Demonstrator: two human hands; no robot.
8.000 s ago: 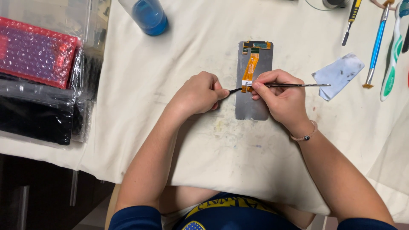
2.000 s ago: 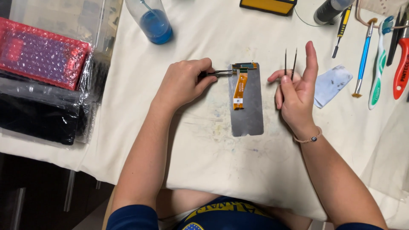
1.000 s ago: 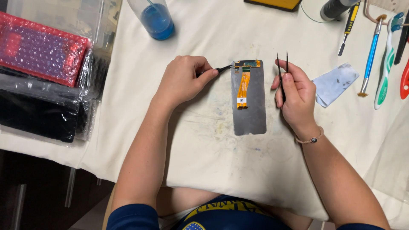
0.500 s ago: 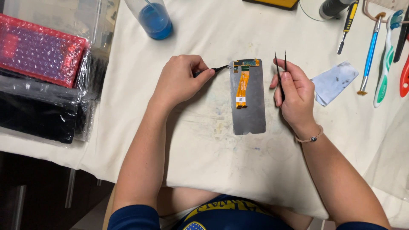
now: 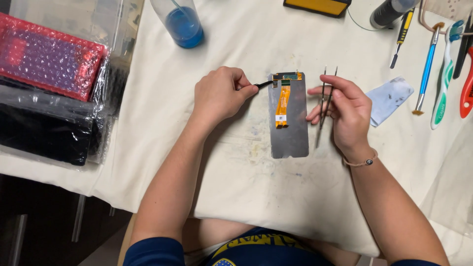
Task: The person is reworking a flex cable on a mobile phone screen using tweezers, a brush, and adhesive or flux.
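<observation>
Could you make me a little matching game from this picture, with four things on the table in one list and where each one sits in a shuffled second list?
Things:
1. tweezers
2. bottle of blue liquid
3. orange ribbon cable
4. pink bubble-wrap package

Places:
A. at the far left, on the plastic-wrapped stack
B. in the right hand
C. on the back of the grey screen panel
D. at the far edge of the cloth, beyond the left hand

Right pairs: 1-B, 2-D, 3-C, 4-A
</observation>
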